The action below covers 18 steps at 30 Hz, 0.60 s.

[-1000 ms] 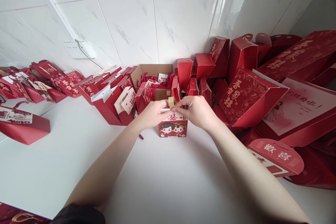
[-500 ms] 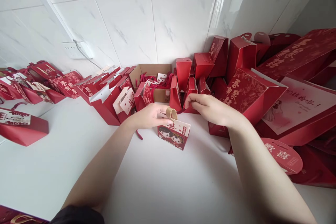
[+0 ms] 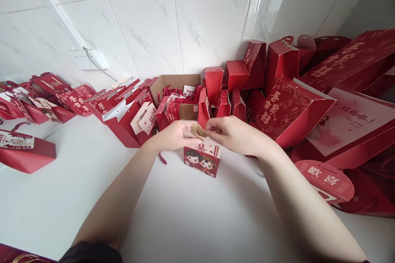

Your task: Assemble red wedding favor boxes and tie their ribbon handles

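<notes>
A small red and white gift box [image 3: 202, 163] printed with two cartoon faces stands on the white table in front of me. A gold ribbon loop [image 3: 196, 130] rises from its top. My left hand [image 3: 176, 134] grips the box's top edge on the left, thumb on the near side. My right hand [image 3: 232, 132] is closed, its fingertips pinched at the right side of the gold loop, over the box's top; part of the grip is hidden. A short dark red ribbon end [image 3: 162, 158] hangs by my left wrist.
Behind stands a cardboard box [image 3: 180, 79] of red ribbons and tags. Red gift bags [image 3: 121, 125] line the wall at left, and more red boxes [image 3: 293, 109] pile up on the right. An oval-topped red box [image 3: 327, 181] lies near my right forearm. A wall socket [image 3: 89, 59] carries a cable.
My right hand has moved left and slightly down, from beside the box to the gold loop. The loop leans more to the right. My left hand stays on the box.
</notes>
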Available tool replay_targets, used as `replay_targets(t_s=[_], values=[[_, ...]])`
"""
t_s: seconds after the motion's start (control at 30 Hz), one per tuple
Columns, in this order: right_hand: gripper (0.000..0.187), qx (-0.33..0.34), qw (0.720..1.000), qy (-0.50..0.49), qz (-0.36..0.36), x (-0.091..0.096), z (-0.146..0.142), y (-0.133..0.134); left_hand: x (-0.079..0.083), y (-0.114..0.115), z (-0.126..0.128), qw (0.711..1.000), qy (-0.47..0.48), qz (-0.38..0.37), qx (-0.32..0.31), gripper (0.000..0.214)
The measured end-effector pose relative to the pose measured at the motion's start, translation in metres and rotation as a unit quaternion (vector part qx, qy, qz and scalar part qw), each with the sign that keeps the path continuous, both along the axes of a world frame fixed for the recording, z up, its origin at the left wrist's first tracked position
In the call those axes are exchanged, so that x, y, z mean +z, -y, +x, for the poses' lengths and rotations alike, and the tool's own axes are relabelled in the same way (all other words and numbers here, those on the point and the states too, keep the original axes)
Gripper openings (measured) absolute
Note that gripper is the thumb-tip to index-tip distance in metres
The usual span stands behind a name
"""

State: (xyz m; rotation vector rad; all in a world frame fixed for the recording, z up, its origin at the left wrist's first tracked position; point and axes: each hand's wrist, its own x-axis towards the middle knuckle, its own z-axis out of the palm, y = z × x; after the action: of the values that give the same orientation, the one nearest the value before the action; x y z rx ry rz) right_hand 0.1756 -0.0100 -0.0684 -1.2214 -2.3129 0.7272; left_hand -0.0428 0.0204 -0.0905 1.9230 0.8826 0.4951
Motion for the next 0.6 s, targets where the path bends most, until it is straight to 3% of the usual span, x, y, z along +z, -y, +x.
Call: replay_targets(t_s=[0.17,0.3,0.43,0.53,0.6], values=[[0.015,-0.071,0.997,-0.028,-0.022,0.001,0.015,-0.004,-0.011,-0.001,0.010,0.995,0.041,0.025,0.088,0.026],[0.017,-0.036,0.993,-0.074,-0.089,-0.002,0.029,-0.010,-0.012,-0.002,0.012,0.987,0.005,0.084,0.135,0.026],[0.014,-0.009,0.964,-0.189,-0.189,-0.001,0.028,-0.012,-0.011,-0.005,0.008,0.981,-0.021,0.112,0.159,0.027],[0.020,0.004,0.956,-0.181,-0.229,0.000,0.022,-0.010,-0.010,-0.007,0.006,0.984,-0.025,0.100,0.148,0.028],[0.021,0.011,0.966,-0.153,-0.208,-0.001,0.019,-0.011,-0.010,-0.007,0.005,0.986,-0.021,0.086,0.143,0.028]])
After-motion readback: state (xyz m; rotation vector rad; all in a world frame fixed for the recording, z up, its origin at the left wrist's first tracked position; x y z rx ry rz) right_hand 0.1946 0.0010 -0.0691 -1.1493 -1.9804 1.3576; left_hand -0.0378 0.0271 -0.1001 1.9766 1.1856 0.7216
